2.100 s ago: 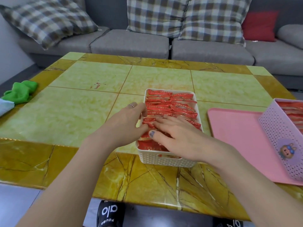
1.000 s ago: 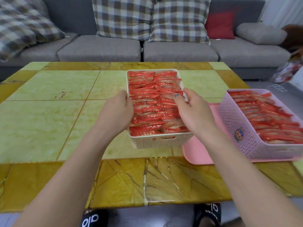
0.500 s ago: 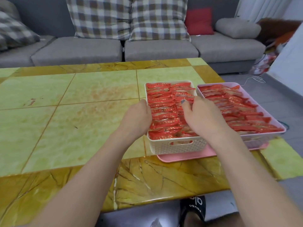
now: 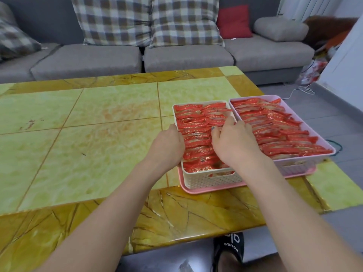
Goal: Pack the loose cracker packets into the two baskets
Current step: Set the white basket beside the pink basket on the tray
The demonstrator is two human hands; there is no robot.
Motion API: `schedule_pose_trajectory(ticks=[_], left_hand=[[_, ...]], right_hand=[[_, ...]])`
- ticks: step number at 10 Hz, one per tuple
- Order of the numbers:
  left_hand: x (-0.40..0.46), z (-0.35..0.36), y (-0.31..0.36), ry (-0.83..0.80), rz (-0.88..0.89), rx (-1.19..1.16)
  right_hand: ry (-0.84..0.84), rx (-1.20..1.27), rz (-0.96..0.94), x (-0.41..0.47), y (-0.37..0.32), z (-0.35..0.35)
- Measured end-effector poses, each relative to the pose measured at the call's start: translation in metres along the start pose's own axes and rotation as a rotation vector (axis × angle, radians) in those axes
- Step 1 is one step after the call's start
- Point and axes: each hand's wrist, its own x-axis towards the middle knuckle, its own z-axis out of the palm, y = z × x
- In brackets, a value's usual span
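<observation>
White basket (image 4: 213, 180) has been carried from table centre onto pink tray (image 4: 196, 190), touching pink basket (image 4: 298, 169); left hand (image 4: 167, 146) and right hand (image 4: 233, 142) grip its sides; cracker packets (image 4: 196, 132) fill both, packing looks complete

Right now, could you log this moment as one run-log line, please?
left hand: grips white basket | right hand: grips it too | pink basket: alongside, on pink tray

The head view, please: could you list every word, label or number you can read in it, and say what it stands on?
"alo": large white letters on the black slipper, seen upside down.
Smaller white word beneath it on the slipper: too blurred to read reliably.
Gold print on the red cracker packets: too small to read.
</observation>
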Motion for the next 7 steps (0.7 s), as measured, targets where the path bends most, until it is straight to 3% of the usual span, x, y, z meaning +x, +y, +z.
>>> schedule_pose_trajectory(ticks=[1,5,6,7], left_hand=[[-0.001,-0.002,-0.001,-0.019,-0.002,0.012],[-0.008,-0.011,-0.002,-0.058,-0.032,0.002],[-0.013,-0.023,0.001,0.007,-0.028,0.084],[-0.026,-0.05,0.009,0.16,0.083,0.035]], right_hand=[[-0.008,-0.084,-0.017,0.001,0.001,0.006],[0.004,0.083,0.002,-0.008,0.004,-0.002],[-0.013,0.125,0.01,-0.013,0.003,-0.006],[0.095,0.226,-0.027,-0.021,0.002,-0.015]])
